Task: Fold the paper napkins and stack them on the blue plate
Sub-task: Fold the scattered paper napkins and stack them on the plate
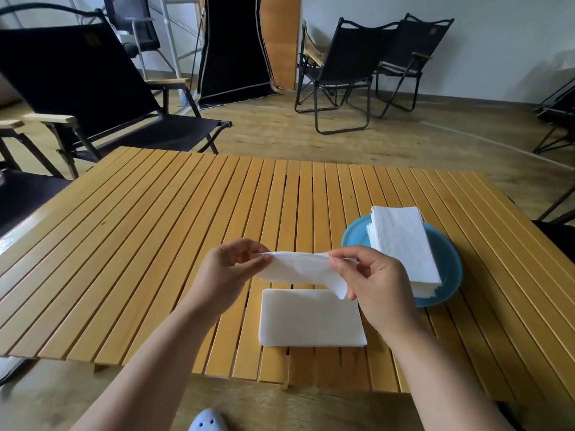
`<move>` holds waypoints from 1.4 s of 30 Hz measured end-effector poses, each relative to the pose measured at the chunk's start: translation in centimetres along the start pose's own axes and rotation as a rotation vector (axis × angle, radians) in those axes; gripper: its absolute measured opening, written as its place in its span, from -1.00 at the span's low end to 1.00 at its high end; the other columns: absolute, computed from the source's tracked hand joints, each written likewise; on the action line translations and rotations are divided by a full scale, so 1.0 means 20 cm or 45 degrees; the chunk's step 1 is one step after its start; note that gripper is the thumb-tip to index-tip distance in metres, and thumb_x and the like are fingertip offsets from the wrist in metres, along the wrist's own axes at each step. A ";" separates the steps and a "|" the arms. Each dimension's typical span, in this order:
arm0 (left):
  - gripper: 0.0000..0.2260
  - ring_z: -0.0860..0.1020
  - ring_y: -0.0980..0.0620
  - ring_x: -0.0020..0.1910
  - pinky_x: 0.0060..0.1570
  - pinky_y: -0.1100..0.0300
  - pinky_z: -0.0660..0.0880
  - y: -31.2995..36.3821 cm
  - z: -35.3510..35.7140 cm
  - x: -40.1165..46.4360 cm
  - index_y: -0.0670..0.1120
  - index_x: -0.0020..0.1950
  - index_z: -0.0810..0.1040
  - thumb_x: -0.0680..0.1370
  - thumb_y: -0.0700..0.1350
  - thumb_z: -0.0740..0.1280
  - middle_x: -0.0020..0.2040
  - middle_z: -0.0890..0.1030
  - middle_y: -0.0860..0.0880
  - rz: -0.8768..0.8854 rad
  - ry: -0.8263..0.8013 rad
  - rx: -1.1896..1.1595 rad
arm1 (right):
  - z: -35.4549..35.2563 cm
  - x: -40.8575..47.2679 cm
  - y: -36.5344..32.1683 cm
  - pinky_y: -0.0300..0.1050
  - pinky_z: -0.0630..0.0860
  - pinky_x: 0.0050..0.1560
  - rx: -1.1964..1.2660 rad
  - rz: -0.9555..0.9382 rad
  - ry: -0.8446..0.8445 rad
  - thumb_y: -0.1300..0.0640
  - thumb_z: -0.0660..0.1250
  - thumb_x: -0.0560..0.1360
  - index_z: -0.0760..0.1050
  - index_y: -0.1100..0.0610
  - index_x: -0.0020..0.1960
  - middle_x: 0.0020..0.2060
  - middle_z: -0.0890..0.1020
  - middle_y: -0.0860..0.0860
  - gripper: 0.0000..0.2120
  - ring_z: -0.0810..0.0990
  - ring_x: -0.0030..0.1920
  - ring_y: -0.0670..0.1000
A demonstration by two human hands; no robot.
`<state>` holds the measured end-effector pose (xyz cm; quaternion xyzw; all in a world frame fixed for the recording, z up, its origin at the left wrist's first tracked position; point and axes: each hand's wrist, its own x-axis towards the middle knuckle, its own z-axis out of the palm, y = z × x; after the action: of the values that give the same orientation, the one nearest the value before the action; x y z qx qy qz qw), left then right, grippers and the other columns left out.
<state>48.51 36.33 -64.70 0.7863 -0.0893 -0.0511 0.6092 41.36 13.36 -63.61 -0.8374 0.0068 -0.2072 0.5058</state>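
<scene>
I am viewing, at far left, a black folding chair (93, 98) standing on the wooden floor just beyond the slatted wooden table (140, 244). Moving right, my left hand (228, 272) is hovering above the table's near middle, its thumb and fingers pinching the left end of a single white napkin (303, 270). The napkin is hanging in the air between both hands, sagging slightly, with its lower right corner drooping toward the table. Directly beneath it, a flat pile of unfolded napkins (312, 318) is lying on the table near its near edge, apart from the held napkin. My right hand (378, 284) is pinching the napkin's right end between thumb and forefinger, the remaining fingers curling loosely below. Just to the right of that hand, the blue plate (449, 269) is sitting on the table, carrying a tall stack of folded napkins (404, 247) whose long side is running from near to far. At far right, two more black folding chairs (373, 66) are standing against the wall.
</scene>
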 end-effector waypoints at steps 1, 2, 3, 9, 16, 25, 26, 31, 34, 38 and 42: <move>-0.96 0.58 0.05 -0.05 -0.07 0.17 0.55 0.00 0.00 0.00 0.10 -0.11 0.68 0.52 -0.04 0.46 -0.13 0.64 0.13 0.011 0.013 0.029 | 0.00 0.01 0.00 -0.42 0.53 -0.12 -0.035 -0.048 0.046 -0.04 0.40 0.48 0.62 -0.17 -0.04 -0.19 0.63 -0.26 -0.92 0.62 -0.08 -0.16; -0.96 0.56 0.01 -0.02 -0.04 0.11 0.54 0.01 0.00 0.00 0.13 -0.12 0.66 0.51 -0.02 0.47 -0.12 0.62 0.13 0.025 0.021 0.048 | 0.00 0.02 0.01 -0.42 0.54 -0.08 -0.087 -0.105 0.104 -0.04 0.41 0.47 0.64 -0.14 -0.05 -0.09 0.60 -0.25 -0.92 0.58 0.03 -0.16; -0.96 0.54 -0.01 0.00 -0.01 0.07 0.55 0.01 0.00 -0.01 0.14 -0.13 0.66 0.51 0.00 0.47 -0.09 0.60 0.13 0.041 0.025 0.051 | 0.01 0.02 0.02 -0.40 0.55 -0.04 -0.136 -0.145 0.157 -0.04 0.42 0.46 0.65 -0.10 -0.06 -0.01 0.54 -0.24 -0.91 0.54 0.11 -0.14; -0.92 0.56 0.16 -0.15 -0.18 0.32 0.47 0.05 0.00 -0.04 0.00 -0.09 0.61 0.59 -0.07 0.37 -0.10 0.67 0.09 0.080 -0.056 -0.044 | 0.00 0.03 0.03 -0.39 0.48 0.11 -0.213 -0.162 0.188 -0.12 0.39 0.47 0.59 -0.05 -0.11 0.07 0.60 -0.21 -0.85 0.49 0.17 -0.22; -0.91 0.54 0.23 -0.32 -0.35 0.38 0.45 0.06 0.04 -0.05 -0.01 -0.02 0.57 0.61 -0.01 0.36 -0.18 0.70 0.02 0.002 -0.127 0.134 | -0.03 0.03 0.05 -0.42 0.47 -0.24 -0.226 0.198 -0.070 -0.01 0.37 0.58 0.57 -0.06 -0.03 -0.17 0.65 -0.19 -0.95 0.60 -0.10 -0.21; -0.89 0.64 0.06 -0.18 -0.19 0.18 0.63 -0.06 0.12 -0.03 0.01 -0.02 0.56 0.59 0.04 0.37 -0.11 0.67 0.01 -0.212 -0.226 0.667 | 0.02 0.01 0.18 -0.19 0.51 -0.22 -0.681 0.483 -0.319 0.01 0.36 0.58 0.53 -0.08 -0.15 -0.21 0.61 -0.12 -0.87 0.57 -0.15 -0.11; -0.88 0.63 0.06 -0.18 -0.19 0.17 0.63 -0.07 0.13 -0.03 0.01 -0.03 0.57 0.59 0.05 0.37 -0.11 0.66 0.01 -0.203 -0.201 0.702 | 0.03 0.01 0.17 -0.19 0.52 -0.24 -0.708 0.484 -0.304 0.00 0.36 0.57 0.53 -0.08 -0.17 -0.22 0.61 -0.13 -0.86 0.56 -0.16 -0.11; -0.84 0.56 0.08 -0.19 -0.28 0.26 0.50 -0.08 0.14 -0.01 0.02 -0.05 0.57 0.55 0.09 0.39 -0.13 0.61 0.02 -0.175 -0.152 0.916 | 0.04 0.00 0.14 -0.27 0.39 -0.33 -0.805 0.497 -0.252 -0.06 0.37 0.57 0.49 -0.06 -0.16 -0.24 0.58 -0.12 -0.84 0.53 -0.21 -0.11; -0.73 0.53 0.10 -0.13 -0.23 0.29 0.50 -0.08 0.14 -0.01 0.05 0.10 0.51 0.52 0.16 0.42 0.02 0.55 0.04 -0.178 -0.183 1.031 | 0.04 -0.01 0.11 -0.29 0.37 -0.33 -0.869 0.547 -0.265 -0.15 0.41 0.52 0.45 -0.03 -0.10 -0.24 0.53 -0.12 -0.77 0.51 -0.24 -0.10; -0.49 0.49 0.07 0.03 -0.01 0.25 0.52 -0.11 0.13 -0.01 0.04 0.32 0.45 0.46 0.21 0.47 0.20 0.44 0.03 -0.196 -0.273 1.107 | 0.04 -0.03 0.08 -0.29 0.39 -0.33 -1.002 0.632 -0.342 -0.18 0.41 0.50 0.43 0.02 0.04 -0.22 0.49 -0.09 -0.67 0.49 -0.25 -0.11; -0.44 0.48 0.04 0.04 0.08 0.17 0.56 -0.12 0.14 0.00 0.04 0.32 0.46 0.43 0.25 0.48 0.19 0.40 0.04 -0.225 -0.302 1.086 | 0.03 -0.03 0.08 -0.25 0.54 -0.24 -1.012 0.669 -0.354 -0.11 0.44 0.48 0.43 0.05 0.07 -0.17 0.52 -0.05 -0.67 0.53 -0.22 -0.09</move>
<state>48.11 34.29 -67.64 0.9603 -0.1042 -0.1514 0.2097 41.37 13.32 -65.36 -0.9551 0.2288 0.0595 0.1786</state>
